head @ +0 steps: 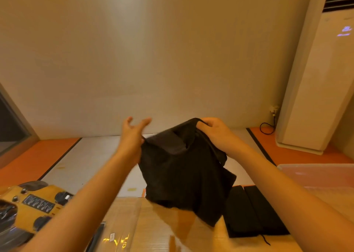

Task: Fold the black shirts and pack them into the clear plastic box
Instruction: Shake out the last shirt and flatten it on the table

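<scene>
Your right hand (218, 135) is curled tight round the top edge of the black shirt (185, 171), with the fingers closed over the cloth near what looks like the collar. Your left hand (134, 136) is spread open, thumb and fingers splayed upward and gripping nothing. The shirt's left edge touches its palm side. Between the two hands the shirt hangs in loose, uneven folds, raised off the tabletop (162, 232) at the top, while its lower hem bunches on the pale wood below.

Just right of the hanging shirt, under your right forearm, folded black shirts (254, 211) lie flat on the tabletop as two long panels side by side, and a thin thread trails off their near corner. Beyond that forearm, at the right edge of the view, sits the clear plastic box (306, 168). Its rim and near wall show a faint pink tint.

On your left, a yellow device (38, 204) with black knobs rests near the tabletop's corner, and a clear plastic sheet (118, 223) lies flat beside it. Past the tabletop the floor (92, 156) is grey with orange bands. A white standing air conditioner (316, 79) stands against the wall at the right, with a black cable (266, 128) looped at its foot.
</scene>
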